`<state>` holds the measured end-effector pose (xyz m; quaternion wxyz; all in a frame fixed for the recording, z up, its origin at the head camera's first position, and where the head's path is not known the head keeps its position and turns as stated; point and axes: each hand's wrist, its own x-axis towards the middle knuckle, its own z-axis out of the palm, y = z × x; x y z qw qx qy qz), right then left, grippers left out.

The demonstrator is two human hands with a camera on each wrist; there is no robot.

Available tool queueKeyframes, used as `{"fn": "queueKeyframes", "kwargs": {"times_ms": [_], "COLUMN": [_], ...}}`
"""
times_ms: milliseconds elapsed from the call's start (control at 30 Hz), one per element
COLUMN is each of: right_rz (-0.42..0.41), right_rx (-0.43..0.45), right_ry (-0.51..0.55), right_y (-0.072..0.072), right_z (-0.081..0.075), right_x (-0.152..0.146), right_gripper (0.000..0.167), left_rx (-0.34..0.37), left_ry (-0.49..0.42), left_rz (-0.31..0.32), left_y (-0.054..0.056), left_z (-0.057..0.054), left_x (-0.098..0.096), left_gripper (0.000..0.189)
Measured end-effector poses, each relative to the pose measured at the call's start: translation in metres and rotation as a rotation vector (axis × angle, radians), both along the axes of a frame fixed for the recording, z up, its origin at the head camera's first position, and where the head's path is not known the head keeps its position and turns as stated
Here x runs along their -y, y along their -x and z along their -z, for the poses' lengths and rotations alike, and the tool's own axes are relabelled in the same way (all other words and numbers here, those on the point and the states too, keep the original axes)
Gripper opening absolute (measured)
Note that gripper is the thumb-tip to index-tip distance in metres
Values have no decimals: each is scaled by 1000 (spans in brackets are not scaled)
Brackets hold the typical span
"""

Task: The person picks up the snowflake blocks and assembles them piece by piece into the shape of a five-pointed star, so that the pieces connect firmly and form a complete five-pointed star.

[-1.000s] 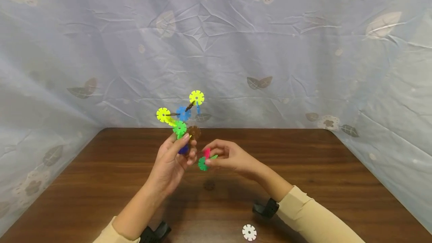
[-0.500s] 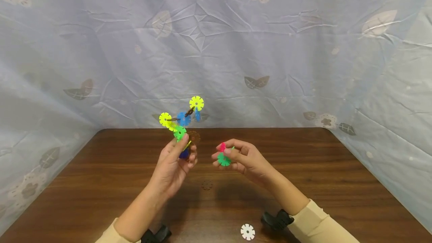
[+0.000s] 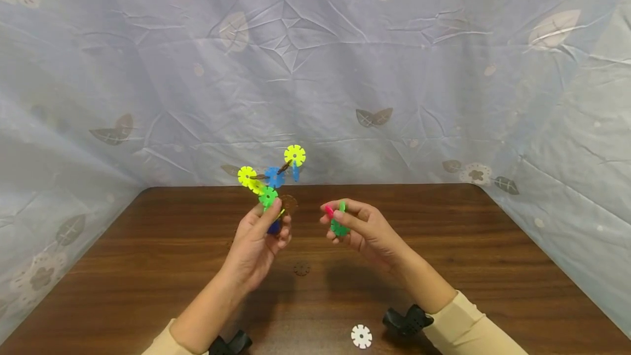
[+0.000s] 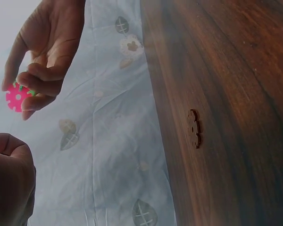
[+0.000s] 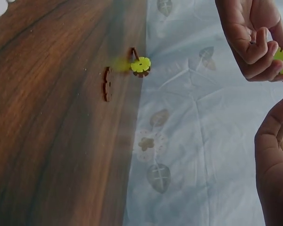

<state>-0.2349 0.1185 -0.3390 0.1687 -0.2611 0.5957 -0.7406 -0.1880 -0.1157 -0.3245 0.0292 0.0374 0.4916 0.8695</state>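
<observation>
My left hand (image 3: 256, 245) grips the lower end of a branching chain of notched plastic snowflake discs (image 3: 274, 177), held up over the table. Yellow, blue, green and brown discs slot into one another above the thumb, and a dark blue one shows beside the fingers. To the right, my right hand (image 3: 377, 232) pinches a small cluster of joined discs (image 3: 340, 228), green with a pink one, between thumb and fingers. The pink disc (image 4: 18, 97) faces the left wrist camera. A gap separates the two hands. Fingers partly hide both pieces.
On the brown wooden table (image 3: 443, 256) a white disc (image 3: 361, 336) lies near the front. A brown disc (image 3: 302, 269), hard to see against the wood, lies between the forearms. Behind the table hangs a pale patterned cloth (image 3: 315, 86).
My right hand has drawn away to the right from the left hand's chain, carrying the pink and green cluster, which has turned. The chain has dipped slightly and shifted a little right.
</observation>
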Motion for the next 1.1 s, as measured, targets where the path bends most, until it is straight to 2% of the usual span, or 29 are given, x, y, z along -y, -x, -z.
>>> {"fn": "queueKeyframes", "kwargs": {"times_ms": [167,333,600,867,1100], "right_rz": [27,33,60,102,100], "right_rx": [-130,-255,-310,-356,-373], "right_ry": [-83,-118,-161,-181,-195], "right_y": [-1,-3,-10,-13,-14], "right_z": [-2,-6,-11,-12,-11], "right_x": [-4,-4,-2,1,3], "right_gripper": [29,36,36,33,32], "left_rx": [5,-2,-14,-65,-83], "left_ry": [54,79,115,169,181], "left_rz": [3,14,27,47,57], "left_y": [-1,-1,-3,-6,-7], "left_z": [1,3,5,6,7], "left_x": [-3,-6,-9,-12,-13], "left_gripper": [16,14,11,7,7]}}
